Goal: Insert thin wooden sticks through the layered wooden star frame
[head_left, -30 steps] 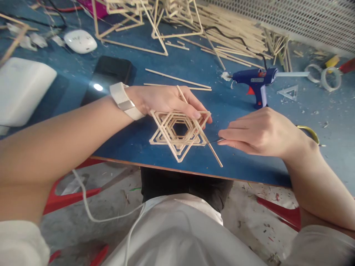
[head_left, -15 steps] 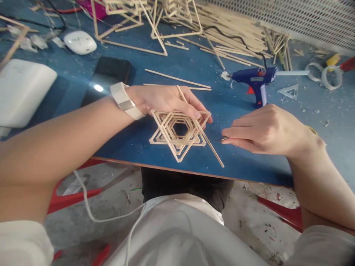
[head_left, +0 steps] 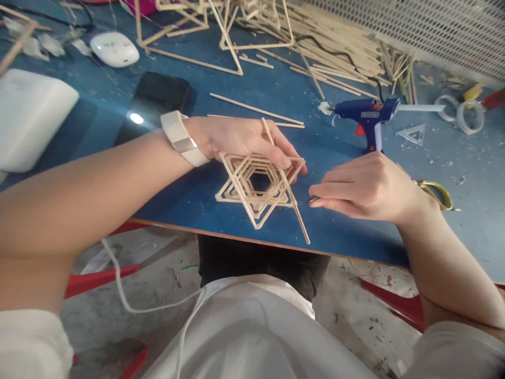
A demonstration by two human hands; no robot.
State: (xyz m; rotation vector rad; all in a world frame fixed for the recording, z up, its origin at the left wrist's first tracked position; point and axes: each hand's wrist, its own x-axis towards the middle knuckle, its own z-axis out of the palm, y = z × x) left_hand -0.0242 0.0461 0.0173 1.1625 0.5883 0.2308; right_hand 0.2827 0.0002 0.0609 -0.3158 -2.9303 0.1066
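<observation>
My left hand (head_left: 252, 138) is closed at the top of a star-shaped frame of wooden sticks (head_left: 258, 223), made of several nested layers around a hexagonal opening. Under its thumb a loose wooden stick (head_left: 302, 223) crosses the frame's right side at a slant, its lower end sticking out past the frame. My right hand (head_left: 357, 187) pinches a slim, dark, pointed tool (head_left: 313, 199), most of it hidden in the fingers. The tool's tip lies at or very close to the stick, by the frame's lower right corner; contact is hard to make out.
Behind my right hand lies a blue glue gun (head_left: 365, 110), and yellow-handled scissors (head_left: 437, 192) are by my right wrist. Further back are a pile of sticks (head_left: 339, 42), larger stick frames (head_left: 193, 63), a white mouse (head_left: 114, 49) and tape rolls (head_left: 470, 117).
The loose stick has turned steeper against the frame, its lower end swinging left and down. My right hand has shifted slightly left, and the scissors now show more. The whole view has moved a little.
</observation>
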